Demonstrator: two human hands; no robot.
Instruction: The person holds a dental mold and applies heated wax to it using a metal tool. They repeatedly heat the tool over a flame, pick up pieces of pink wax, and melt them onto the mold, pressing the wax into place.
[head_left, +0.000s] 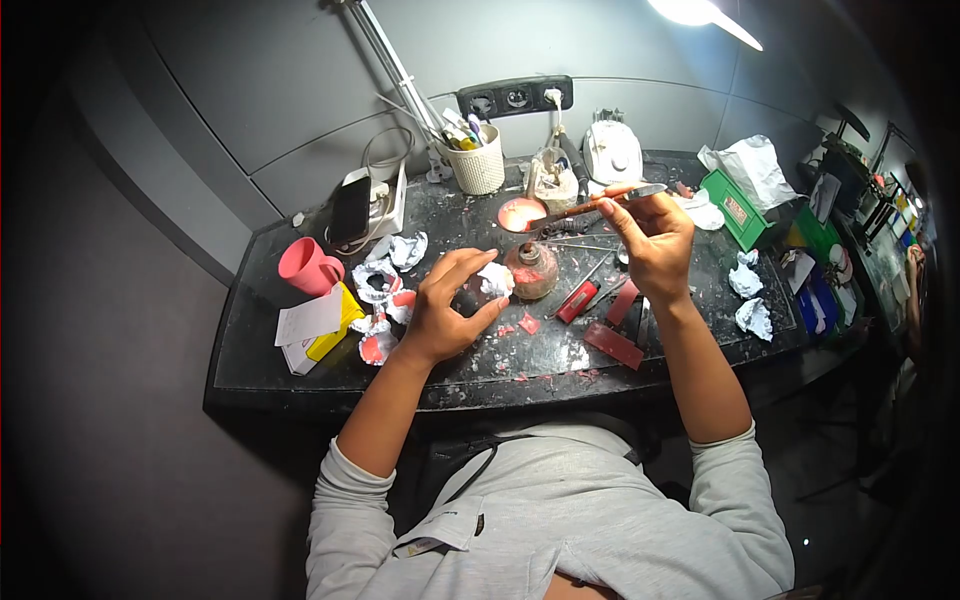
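Observation:
My left hand (445, 308) holds a small white lumpy piece (495, 281) between thumb and fingers, just left of a round glass burner (531, 270). Raised on the right, my right hand (652, 236) grips a thin dark tool (573, 212) with a flat metal end. The tool's left end is near a pan of pink material (521, 214). Below, between the hands, lie a red-handled knife (580, 299), flat dark-pink sheets (613, 345) and small pink scraps (528, 323).
At left are a pink mug (309, 268), a phone (350, 212), papers (310, 318) and white-and-pink cast pieces (375, 283). A pen cup (476, 165) and a white device (612, 153) stand at the back. A green box (735, 210) and crumpled white lumps (753, 318) are at right.

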